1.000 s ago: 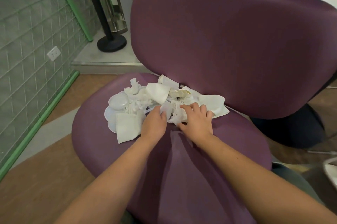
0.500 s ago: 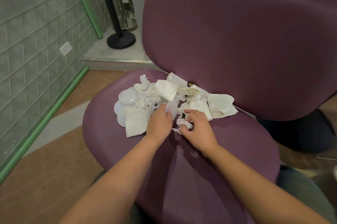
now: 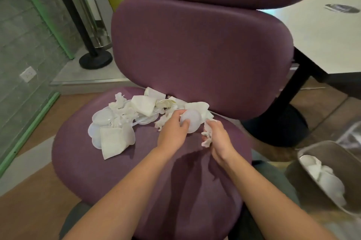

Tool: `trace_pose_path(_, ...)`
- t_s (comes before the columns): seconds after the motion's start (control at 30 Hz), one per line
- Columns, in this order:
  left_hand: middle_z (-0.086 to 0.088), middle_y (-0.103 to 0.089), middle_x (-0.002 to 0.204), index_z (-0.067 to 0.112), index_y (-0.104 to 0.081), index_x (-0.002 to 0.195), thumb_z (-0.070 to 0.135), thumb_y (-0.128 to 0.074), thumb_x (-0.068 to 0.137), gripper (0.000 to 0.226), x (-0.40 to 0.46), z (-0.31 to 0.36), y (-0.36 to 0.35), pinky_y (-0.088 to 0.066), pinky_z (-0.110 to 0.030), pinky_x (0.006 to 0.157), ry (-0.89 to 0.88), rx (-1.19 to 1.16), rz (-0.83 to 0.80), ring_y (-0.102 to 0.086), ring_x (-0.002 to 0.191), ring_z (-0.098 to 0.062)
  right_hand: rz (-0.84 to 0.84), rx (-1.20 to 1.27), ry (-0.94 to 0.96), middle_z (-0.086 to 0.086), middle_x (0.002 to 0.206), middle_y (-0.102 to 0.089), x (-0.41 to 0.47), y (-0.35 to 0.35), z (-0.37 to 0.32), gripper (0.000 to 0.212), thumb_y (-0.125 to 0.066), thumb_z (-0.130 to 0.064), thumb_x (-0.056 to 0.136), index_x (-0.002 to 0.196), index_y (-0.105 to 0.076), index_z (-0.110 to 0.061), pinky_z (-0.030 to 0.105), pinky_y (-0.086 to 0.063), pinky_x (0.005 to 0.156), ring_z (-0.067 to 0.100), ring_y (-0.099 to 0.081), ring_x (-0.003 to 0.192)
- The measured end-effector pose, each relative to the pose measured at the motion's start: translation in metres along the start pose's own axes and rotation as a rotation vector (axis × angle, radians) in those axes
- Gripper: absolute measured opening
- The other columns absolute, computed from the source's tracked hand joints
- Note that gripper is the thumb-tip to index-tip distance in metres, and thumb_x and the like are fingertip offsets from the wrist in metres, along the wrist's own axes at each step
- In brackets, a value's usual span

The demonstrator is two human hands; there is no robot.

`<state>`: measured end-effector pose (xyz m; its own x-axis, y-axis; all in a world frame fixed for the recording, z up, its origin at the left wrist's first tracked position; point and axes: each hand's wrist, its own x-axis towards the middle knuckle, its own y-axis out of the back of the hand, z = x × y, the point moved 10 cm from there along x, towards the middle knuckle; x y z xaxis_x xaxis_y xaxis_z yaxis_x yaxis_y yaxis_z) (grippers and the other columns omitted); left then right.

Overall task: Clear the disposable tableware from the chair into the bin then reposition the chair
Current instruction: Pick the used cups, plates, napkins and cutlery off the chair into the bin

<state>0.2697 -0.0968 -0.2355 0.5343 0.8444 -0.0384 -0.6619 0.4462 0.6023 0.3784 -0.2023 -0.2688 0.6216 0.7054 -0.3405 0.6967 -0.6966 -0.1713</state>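
A: Grip status?
B: I see the left hand (image 3: 172,135) holding a plastic lid (image 3: 192,122); the right hand (image 3: 219,142) pinches a crumpled napkin (image 3: 207,139).
A: Remaining tableware?
B: The pile (image 3: 125,120) sits centre-left on the chair (image 3: 195,60); the bin (image 3: 330,163) is at lower right.

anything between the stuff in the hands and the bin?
Nothing visible. The left hand grips a translucent lid and the right hand pinches a crumpled napkin over the chair seat. The bin sits low to the right, top open, with only open space between.
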Motion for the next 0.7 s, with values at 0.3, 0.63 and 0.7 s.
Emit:
trace_pose_path(0.3, 0.008, -0.063, 0.112, 0.029, -0.054, 0.123, 0.016, -0.049, 0.091, 0.035, -0.023, 0.104, -0.137, -0.04, -0.028, 0.077, -0.183, -0.058, -0.28, -0.057, 0.1, -0.014, 0.409, 0.103, -0.007, 0.004, 0.066, -0.052, -0.034, 0.174, -0.022, 0.026, -0.034, -0.019, 0.093, 0.084, -0.056, -0.008, 0.028, -0.034, 0.053, 0.016, -0.045, 0.057)
trace_pose_path(0.63, 0.002, -0.064, 0.1, 0.033, -0.052, 0.125, 0.014, -0.055, 0.093, 0.037, -0.055, 0.188, -0.292, -0.051, -0.034, 0.08, -0.293, -0.032, -0.494, -0.06, 0.091, -0.015, 0.814, -0.029, 0.113, 0.003, 0.102, -0.065, -0.079, 0.356, -0.022, 0.02, -0.069, -0.013, 0.086, 0.105, -0.061, -0.014, 0.024, -0.046, 0.072, 0.018, -0.06, 0.091)
trace_pose_path(0.7, 0.001, -0.063, 0.104, 0.033, -0.052, 0.126, 0.013, -0.055, 0.094, 0.037, -0.057, 0.195, -0.319, -0.05, -0.032, 0.08, -0.308, -0.011, -0.509, -0.058, 0.094, -0.016, 0.896, -0.07, 0.09, 0.003, 0.101, -0.066, -0.085, 0.386, -0.018, 0.018, -0.071, -0.015, 0.085, 0.101, -0.064, -0.013, 0.028, -0.046, 0.076, 0.018, -0.061, 0.091)
